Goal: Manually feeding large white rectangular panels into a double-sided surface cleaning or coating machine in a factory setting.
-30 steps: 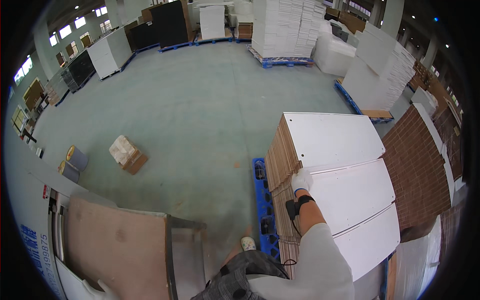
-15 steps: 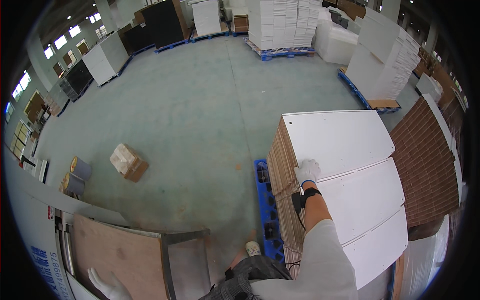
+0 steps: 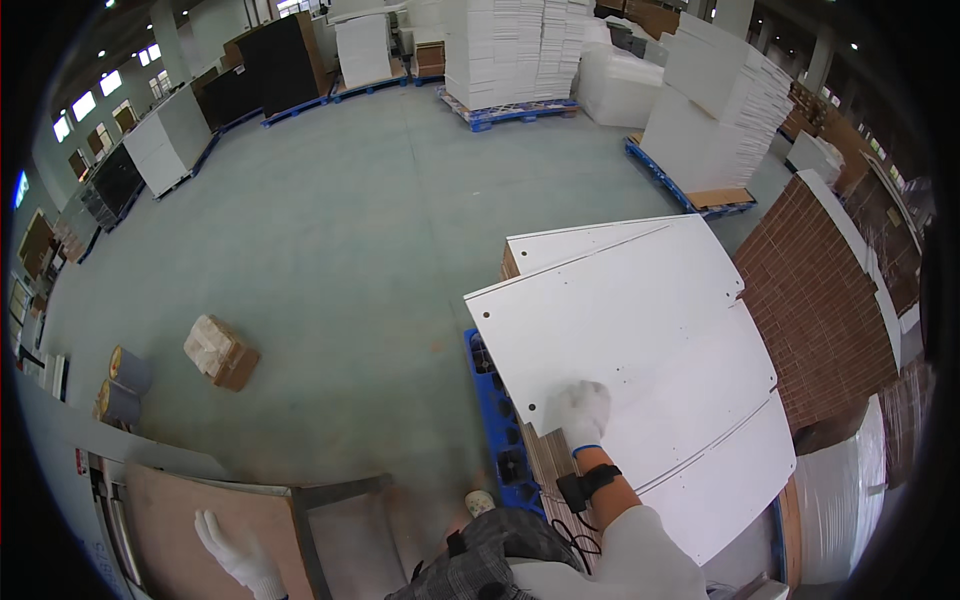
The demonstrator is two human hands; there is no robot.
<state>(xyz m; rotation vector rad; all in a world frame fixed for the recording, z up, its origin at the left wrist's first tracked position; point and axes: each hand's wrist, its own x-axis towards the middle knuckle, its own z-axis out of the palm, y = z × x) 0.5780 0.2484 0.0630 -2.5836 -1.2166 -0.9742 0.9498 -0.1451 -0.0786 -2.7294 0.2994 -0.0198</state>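
My right hand (image 3: 584, 410), in a white glove, is on the near edge of a white panel (image 3: 630, 310) with small holes. Its fingers lie over the top face; the thumb is hidden. The panel sits askew on a stack of similar white panels (image 3: 715, 475), its left corners jutting past the stack's side. Under the stack is a blue pallet (image 3: 490, 400). At the lower left my left hand (image 3: 238, 555), also gloved, is held over a brown board surface (image 3: 210, 520) with its fingers stretched out, holding nothing.
A dark metal frame (image 3: 345, 490) edges the board surface. On the floor to the left are a wrapped carton (image 3: 222, 352) and two drums (image 3: 125, 385). Brown stacked boards (image 3: 815, 280) stand beside the panels at right. Behind are pallets with white stacks (image 3: 515, 55).
The top panel has turned and slid toward me and to the left over the stack, with my right hand moving along. My left hand has risen farther into view.
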